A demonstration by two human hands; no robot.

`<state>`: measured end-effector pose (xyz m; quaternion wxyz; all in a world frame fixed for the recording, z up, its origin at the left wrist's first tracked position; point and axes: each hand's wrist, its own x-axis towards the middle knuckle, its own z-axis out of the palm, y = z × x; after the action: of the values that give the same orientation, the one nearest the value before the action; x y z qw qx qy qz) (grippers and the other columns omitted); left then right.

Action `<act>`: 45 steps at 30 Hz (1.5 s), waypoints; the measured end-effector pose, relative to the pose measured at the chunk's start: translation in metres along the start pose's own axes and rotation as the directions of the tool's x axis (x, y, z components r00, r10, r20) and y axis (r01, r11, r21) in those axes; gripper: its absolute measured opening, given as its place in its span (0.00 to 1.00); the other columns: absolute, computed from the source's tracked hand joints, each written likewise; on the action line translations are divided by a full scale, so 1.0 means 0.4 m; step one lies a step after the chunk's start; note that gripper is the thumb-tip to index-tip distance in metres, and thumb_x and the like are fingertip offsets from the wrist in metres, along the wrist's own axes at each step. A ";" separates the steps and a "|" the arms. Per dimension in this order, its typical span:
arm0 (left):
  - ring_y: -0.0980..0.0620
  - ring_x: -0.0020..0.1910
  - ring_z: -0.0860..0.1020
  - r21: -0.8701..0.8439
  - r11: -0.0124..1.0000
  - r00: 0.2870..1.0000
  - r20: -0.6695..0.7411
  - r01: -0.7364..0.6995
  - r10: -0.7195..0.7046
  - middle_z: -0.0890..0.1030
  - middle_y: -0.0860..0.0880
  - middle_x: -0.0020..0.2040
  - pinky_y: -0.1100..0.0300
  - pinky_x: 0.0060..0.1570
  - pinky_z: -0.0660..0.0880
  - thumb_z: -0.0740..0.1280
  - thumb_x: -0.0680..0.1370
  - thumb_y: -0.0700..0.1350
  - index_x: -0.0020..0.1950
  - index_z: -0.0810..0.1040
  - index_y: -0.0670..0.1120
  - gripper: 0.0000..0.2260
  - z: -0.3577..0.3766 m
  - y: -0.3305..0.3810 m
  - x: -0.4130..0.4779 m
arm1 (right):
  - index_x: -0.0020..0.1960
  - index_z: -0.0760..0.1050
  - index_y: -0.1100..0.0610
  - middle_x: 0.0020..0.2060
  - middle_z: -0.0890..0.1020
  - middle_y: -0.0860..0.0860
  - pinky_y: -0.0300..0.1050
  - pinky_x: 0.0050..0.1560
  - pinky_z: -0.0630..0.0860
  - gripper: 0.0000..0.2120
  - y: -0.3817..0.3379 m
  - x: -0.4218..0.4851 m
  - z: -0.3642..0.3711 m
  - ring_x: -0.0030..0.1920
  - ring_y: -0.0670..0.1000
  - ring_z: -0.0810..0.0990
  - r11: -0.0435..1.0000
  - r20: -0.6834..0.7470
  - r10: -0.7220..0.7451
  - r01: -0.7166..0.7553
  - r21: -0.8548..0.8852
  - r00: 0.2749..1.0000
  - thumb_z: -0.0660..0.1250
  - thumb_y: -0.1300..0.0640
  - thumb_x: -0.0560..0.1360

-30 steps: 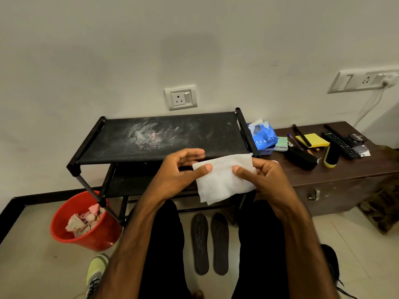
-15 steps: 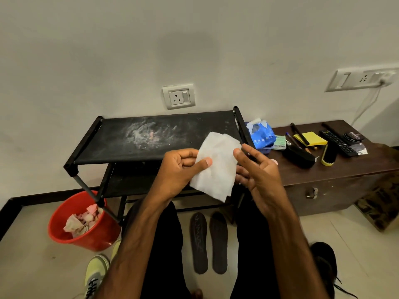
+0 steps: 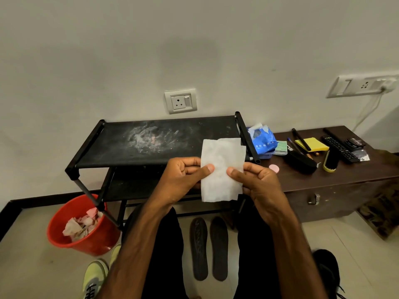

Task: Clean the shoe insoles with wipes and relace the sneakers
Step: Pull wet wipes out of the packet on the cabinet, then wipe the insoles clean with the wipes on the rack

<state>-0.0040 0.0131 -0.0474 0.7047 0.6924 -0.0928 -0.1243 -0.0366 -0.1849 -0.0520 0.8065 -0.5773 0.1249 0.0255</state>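
My left hand (image 3: 183, 175): fingers curled, thumb pressed on the front of the wipe (image 3: 220, 156), pinching its left edge about halfway up.
My right hand (image 3: 258, 184): fingers also curled, with the thumb on the front of the wipe's right edge, level with the other thumb.
Wipe against my grip: it hangs as an upright white sheet between my two thumbs. Its top stands above my hands and its bottom edge drops below them. The lower right corner is hidden behind my right hand.
Wipe in the room: held in the air in front of the black shoe rack (image 3: 121, 147), over its right front corner and touching nothing but my fingers.
Insoles (image 3: 198, 248): two dark ones lie side by side on the floor between my knees, well below the wipe and apart from both hands.
Sneakers: a yellow-green sneaker (image 3: 95, 275) is on the floor by my left leg and a black sneaker (image 3: 328, 270) by my right.
Wipes pack (image 3: 261, 140): blue and opened, on the brown chest (image 3: 323, 182) just right of the rack.
Red bucket (image 3: 86, 244): on the floor left of the rack, with crumpled wipes inside.
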 end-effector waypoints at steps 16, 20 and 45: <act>0.46 0.55 0.84 0.080 0.976 0.978 0.049 -0.205 0.201 0.86 0.43 0.51 0.60 0.51 0.80 0.67 0.76 0.27 0.46 0.85 0.34 0.07 -0.024 -0.005 0.012 | 0.45 0.83 0.68 0.52 0.87 0.53 0.42 0.51 0.83 0.06 0.006 0.006 -0.056 0.55 0.53 0.86 0.894 0.278 -0.288 0.361 -0.265 0.916 0.68 0.73 0.75; 0.48 0.58 0.83 0.158 0.969 0.980 0.090 -0.190 0.177 0.86 0.45 0.54 0.53 0.58 0.80 0.66 0.78 0.28 0.46 0.86 0.35 0.09 -0.033 -0.013 0.014 | 0.42 0.84 0.62 0.57 0.86 0.44 0.36 0.59 0.78 0.17 0.004 0.004 -0.080 0.62 0.43 0.81 0.857 0.388 -0.144 0.311 -0.411 0.910 0.62 0.78 0.76; 0.54 0.36 0.84 0.640 0.736 0.882 0.191 0.222 -0.432 0.86 0.47 0.41 0.63 0.37 0.79 0.70 0.77 0.38 0.48 0.84 0.44 0.04 0.118 -0.291 0.081 | 0.44 0.85 0.53 0.36 0.87 0.50 0.61 0.44 0.84 0.03 0.108 0.077 -0.087 0.39 0.53 0.86 0.835 -0.146 -0.198 0.089 -0.543 0.969 0.75 0.54 0.74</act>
<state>0.0070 -0.0428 -0.1638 0.3893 0.8539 -0.1177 -0.3248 -0.0206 -0.2064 -0.1094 0.5980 -0.7855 0.1482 -0.0587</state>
